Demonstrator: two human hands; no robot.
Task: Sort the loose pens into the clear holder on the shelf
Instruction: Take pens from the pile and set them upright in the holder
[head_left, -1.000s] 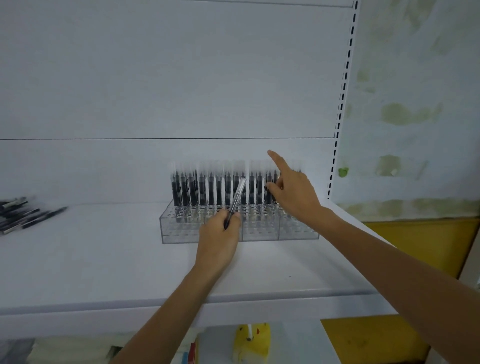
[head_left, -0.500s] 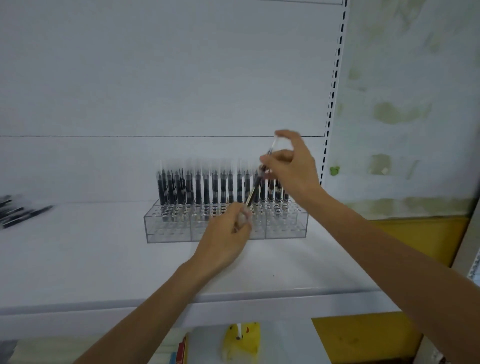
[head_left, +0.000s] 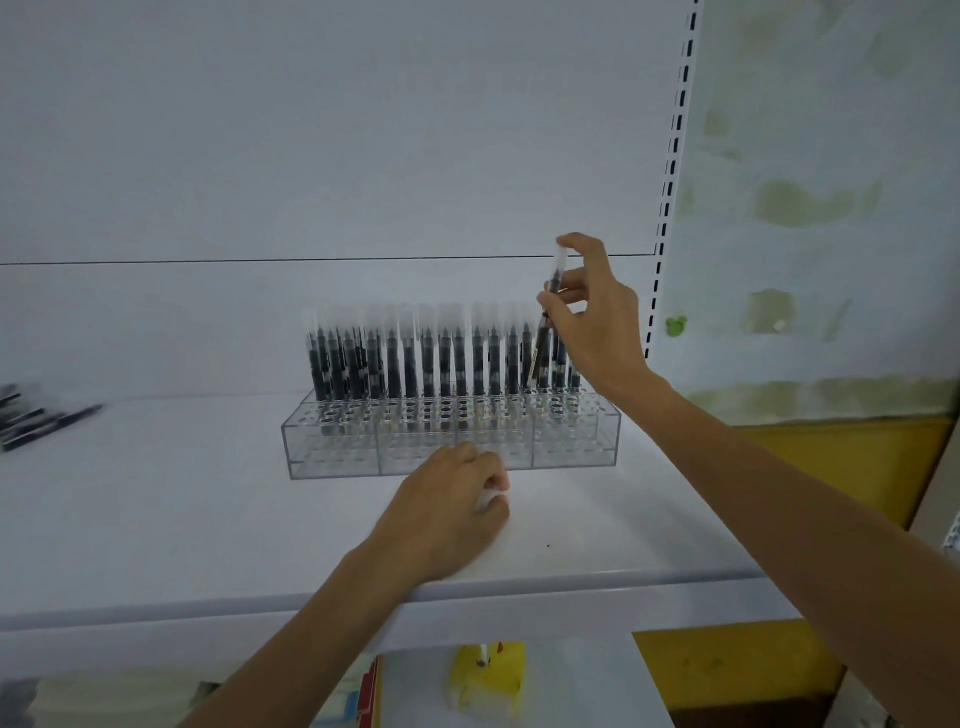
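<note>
Step in hand: one pen is going into the clear holder, at its right end.
Right hand: up above the holder's right end, thumb and fingers pinching the pen near its capped top.
The pen: tilted, with its lower end down among the standing pens in the holder's back rows. Whether it has found a hole is too blurred to tell.
Left hand: resting on the shelf just in front of the holder, fingers loosely curled, nothing visible in them.
Holder: back rows packed with upright pens, front rows of holes showing bare.
Loose pens: a small heap lying flat, well off to the holder's left.
Progress: well along, I'd judge, but that heap remains.
Next move: straighten the pen upright over a free hole, lower it, let go. Then a reach left of the holder for another pen.
Watch for: the tilted barrel knocking its neighbours.
</note>
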